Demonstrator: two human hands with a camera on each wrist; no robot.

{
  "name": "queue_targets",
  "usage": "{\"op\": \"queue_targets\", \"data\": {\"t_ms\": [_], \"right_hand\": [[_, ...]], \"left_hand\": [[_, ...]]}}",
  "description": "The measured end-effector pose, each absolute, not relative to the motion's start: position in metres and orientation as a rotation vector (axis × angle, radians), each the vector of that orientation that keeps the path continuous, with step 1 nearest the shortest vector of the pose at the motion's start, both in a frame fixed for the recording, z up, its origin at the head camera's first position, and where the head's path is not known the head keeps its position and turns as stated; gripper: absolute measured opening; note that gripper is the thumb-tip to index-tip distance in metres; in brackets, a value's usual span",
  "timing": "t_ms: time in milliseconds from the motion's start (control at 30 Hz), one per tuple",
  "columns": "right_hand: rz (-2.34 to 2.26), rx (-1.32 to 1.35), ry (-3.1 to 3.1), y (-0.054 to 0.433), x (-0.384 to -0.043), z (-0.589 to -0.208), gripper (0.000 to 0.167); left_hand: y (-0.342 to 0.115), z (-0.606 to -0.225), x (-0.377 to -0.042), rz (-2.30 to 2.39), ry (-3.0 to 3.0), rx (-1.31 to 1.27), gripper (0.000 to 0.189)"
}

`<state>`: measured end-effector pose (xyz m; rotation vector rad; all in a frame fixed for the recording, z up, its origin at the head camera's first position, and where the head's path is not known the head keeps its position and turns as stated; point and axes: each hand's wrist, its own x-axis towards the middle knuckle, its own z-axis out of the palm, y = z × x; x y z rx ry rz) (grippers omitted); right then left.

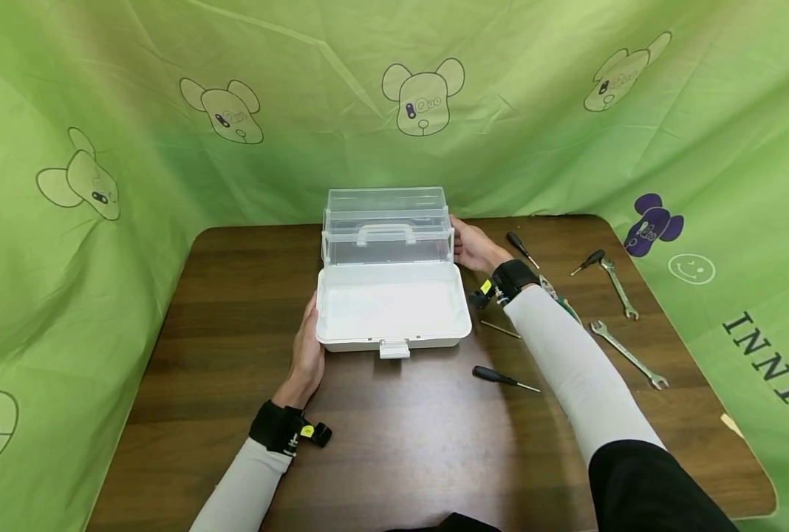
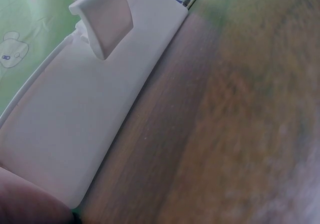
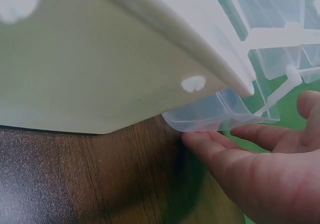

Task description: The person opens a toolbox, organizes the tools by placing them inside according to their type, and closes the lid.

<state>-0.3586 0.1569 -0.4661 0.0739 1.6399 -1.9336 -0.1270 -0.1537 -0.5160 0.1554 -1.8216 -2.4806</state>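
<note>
A white toolbox (image 1: pixel 394 343) stands on the table with its clear lid (image 1: pixel 388 253) swung back behind it. At its left side, my left hand (image 1: pixel 308 355) rests along the wall near the front corner, fingers pointing forward and partly hidden by the box. The white front latch (image 1: pixel 394 349) sticks outward and shows large in the left wrist view. My right hand (image 1: pixel 474 246) is at the right edge of the lid. In the right wrist view its fingertips (image 3: pixel 195 139) touch the lid's lower edge, while the thumb is held apart.
Several tools lie to the right: a black-handled screwdriver (image 1: pixel 494 375) in front, another screwdriver (image 1: pixel 516 241) behind, a short screwdriver (image 1: pixel 590 260), and wrenches (image 1: pixel 627 355) (image 1: pixel 619 288). Pliers (image 1: pixel 569 309) lie partly under the right forearm. A green printed curtain (image 1: pixel 341 148) hangs round the table.
</note>
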Motion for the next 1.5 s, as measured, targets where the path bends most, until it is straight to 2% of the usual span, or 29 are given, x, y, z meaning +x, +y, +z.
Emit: {"op": "queue_targets", "data": {"t_ms": [1167, 1500], "right_hand": [[-1.777, -0.007, 1.836, 0.167, -0.345, -0.462, 0.065], [-1.747, -0.010, 1.863, 0.172, -0.342, -0.451, 0.064]], "left_hand": [[-0.154, -0.518, -0.128, -2.484, -1.861, 0.122, 0.054], [-0.157, -0.517, -0.127, -2.497, -1.849, 0.121, 0.055]]}}
